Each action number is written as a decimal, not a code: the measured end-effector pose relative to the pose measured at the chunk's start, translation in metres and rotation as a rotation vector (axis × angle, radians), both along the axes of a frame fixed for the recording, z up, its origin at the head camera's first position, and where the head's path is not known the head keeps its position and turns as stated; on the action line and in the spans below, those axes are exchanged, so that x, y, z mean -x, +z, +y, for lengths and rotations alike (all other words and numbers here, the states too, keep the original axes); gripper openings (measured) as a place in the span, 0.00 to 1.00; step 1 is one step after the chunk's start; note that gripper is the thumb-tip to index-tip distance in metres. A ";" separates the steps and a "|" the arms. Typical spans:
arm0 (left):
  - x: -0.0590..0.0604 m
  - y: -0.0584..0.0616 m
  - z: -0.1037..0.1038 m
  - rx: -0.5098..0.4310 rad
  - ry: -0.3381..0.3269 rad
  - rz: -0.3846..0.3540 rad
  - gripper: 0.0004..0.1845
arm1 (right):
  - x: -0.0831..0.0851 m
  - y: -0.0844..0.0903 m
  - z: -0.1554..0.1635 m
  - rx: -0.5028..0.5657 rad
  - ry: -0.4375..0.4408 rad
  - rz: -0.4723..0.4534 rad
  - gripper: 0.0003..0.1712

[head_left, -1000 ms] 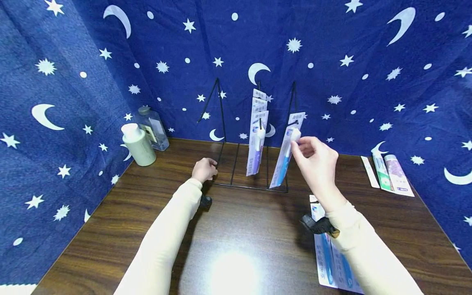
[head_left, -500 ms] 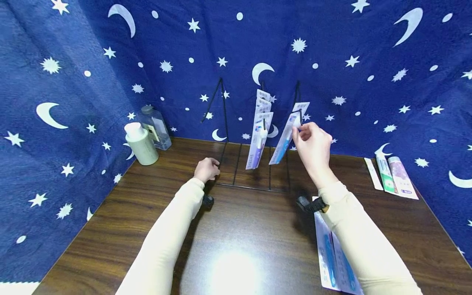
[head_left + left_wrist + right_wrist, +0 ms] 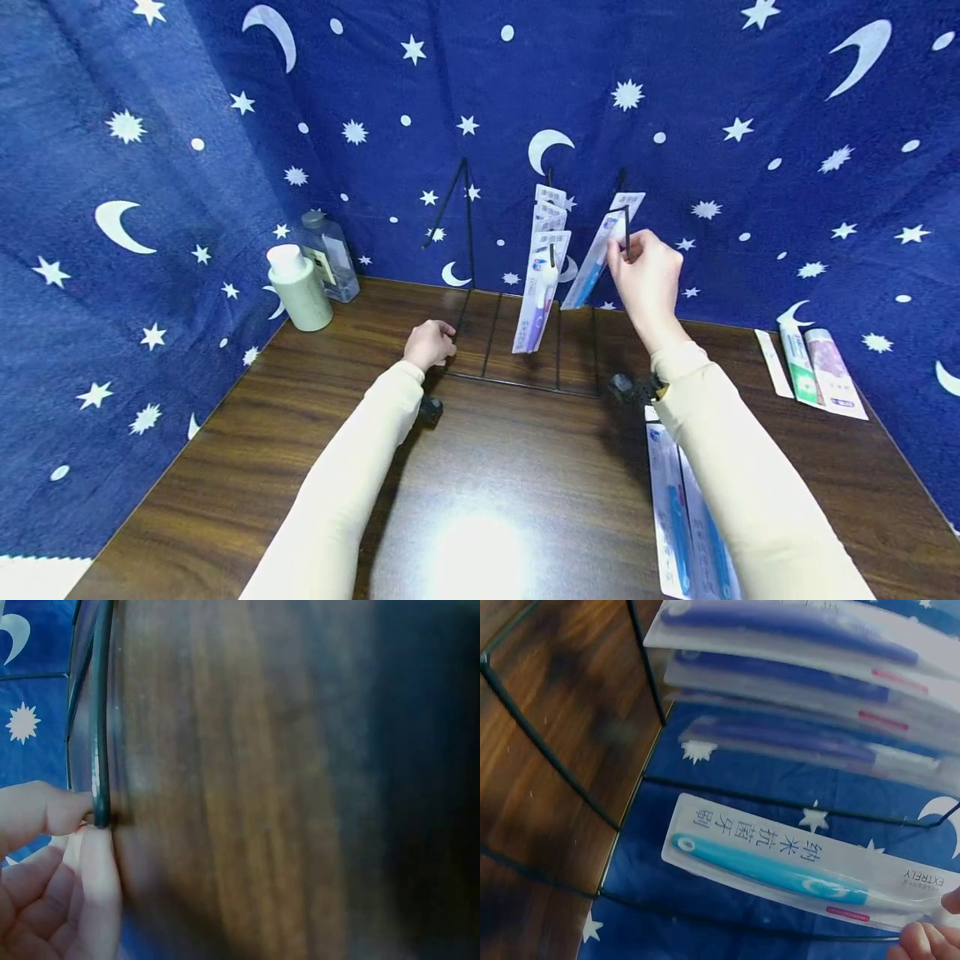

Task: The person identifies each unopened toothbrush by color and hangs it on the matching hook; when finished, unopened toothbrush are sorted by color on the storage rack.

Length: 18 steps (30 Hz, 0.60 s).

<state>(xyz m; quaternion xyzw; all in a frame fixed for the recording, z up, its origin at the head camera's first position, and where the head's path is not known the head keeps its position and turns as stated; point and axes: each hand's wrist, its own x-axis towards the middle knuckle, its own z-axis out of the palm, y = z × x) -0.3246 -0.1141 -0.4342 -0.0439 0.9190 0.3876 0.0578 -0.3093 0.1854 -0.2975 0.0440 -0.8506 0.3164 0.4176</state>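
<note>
A blue toothbrush in a clear-and-white blister pack (image 3: 592,265) hangs tilted on the right hook of a black wire rack (image 3: 517,383). My right hand (image 3: 647,271) pinches this pack near its upper end, close to the hook tip. In the right wrist view the blue handle (image 3: 757,866) points away from my fingertips (image 3: 919,941). My left hand (image 3: 430,344) holds the front left corner of the rack's base; the left wrist view has thumb and finger around the wire (image 3: 100,750). Several packed purple toothbrushes (image 3: 542,292) hang on the middle hook. The left hook (image 3: 444,204) is bare.
More blue toothbrush packs (image 3: 669,508) lie on the wooden table (image 3: 480,450), partly under my right forearm. Two toothpaste tubes (image 3: 834,375) and a narrow white strip (image 3: 774,364) lie far right. A pale green bottle (image 3: 303,296) and a clear bottle (image 3: 330,258) stand back left.
My right hand has pushed the blue toothbrush pack back along the right hook, and the pack's lower end has swung up and away. The left hand keeps its hold on the rack.
</note>
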 end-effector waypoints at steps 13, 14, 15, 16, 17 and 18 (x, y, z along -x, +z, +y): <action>-0.004 0.002 0.004 0.042 0.002 0.006 0.17 | -0.003 0.002 0.011 -0.023 0.002 -0.128 0.18; -0.004 0.002 0.003 0.043 0.000 0.006 0.17 | -0.007 0.001 0.012 -0.020 0.004 -0.139 0.18; -0.004 0.002 0.003 0.041 -0.003 0.007 0.17 | -0.011 -0.001 0.013 -0.015 0.006 -0.151 0.18; -0.004 0.002 0.002 0.038 -0.004 0.006 0.17 | -0.015 -0.002 0.014 -0.013 0.009 -0.163 0.18; -0.003 0.002 0.001 0.036 -0.005 0.006 0.17 | -0.018 -0.004 0.016 -0.014 0.012 -0.174 0.18; -0.003 0.002 0.000 0.032 -0.004 0.008 0.17 | -0.022 -0.007 0.018 -0.017 0.018 -0.184 0.17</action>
